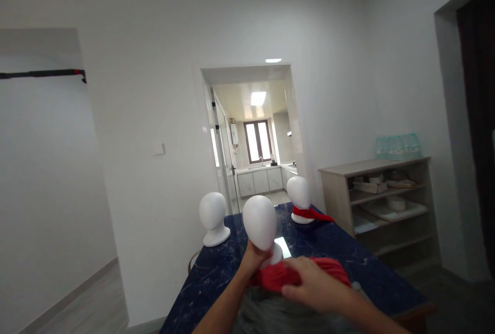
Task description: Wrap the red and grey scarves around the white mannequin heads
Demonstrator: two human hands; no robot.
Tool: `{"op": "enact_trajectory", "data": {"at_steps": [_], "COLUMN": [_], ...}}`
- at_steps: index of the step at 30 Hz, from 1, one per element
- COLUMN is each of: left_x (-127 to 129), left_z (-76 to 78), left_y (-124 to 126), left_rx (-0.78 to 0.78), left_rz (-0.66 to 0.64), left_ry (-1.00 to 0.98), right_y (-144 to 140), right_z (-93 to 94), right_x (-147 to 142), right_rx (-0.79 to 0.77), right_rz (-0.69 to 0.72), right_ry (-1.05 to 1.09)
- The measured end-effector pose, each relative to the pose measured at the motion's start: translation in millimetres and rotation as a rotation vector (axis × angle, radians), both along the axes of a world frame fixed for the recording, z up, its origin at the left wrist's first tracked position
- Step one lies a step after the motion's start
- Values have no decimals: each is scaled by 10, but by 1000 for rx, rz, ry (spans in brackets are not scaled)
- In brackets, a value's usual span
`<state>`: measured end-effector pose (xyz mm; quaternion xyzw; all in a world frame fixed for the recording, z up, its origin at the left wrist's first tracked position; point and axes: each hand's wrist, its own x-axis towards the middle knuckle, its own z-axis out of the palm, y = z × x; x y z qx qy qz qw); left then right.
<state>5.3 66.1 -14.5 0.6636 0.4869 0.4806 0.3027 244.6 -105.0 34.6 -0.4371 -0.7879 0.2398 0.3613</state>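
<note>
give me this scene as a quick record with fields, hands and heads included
left hand: at the neck of the middle white head; exact grip unclear
right hand: over the bunched red cloth
left white head: upright, neck bare
right white head: upright, red strip around its neck, end trailing rightward
table: dark blue, white-veined
shelf unit: right of the table, bottles on top

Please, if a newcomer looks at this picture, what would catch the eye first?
Probably the white middle head, with the left hand at its neck, and the white left head and right head farther back on the dark blue table. Next, the bright red cloth under the right hand, and the red strip at the right head's neck.
</note>
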Motion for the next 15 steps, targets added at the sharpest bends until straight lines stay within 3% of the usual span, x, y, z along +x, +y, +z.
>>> {"op": "enact_trajectory", "data": {"at_steps": [3, 6, 8, 11, 13, 15], "left_x": [97, 85, 36, -137, -349, -643], "left_z": [-79, -136, -148, -122, -87, -46], "left_y": [93, 174, 214, 229, 201, 149], "left_rx": [57, 84, 90, 94, 136, 216], "left_rz": [56, 143, 166, 178, 192, 216], "left_ry": [-21, -19, -18, -19, -19, -4], "right_y": [29, 56, 15, -83, -89, -7], "right_z": [-523, -764, -707, -422, -256, -226], "right_x": [-456, -572, -511, -225, 114, 565], "right_rx": [-54, -79, -46, 55, 136, 188], "right_rz": [76, 69, 71, -11, -135, -258], "right_ry": [-343, -435, -351, -177, -120, -113]}}
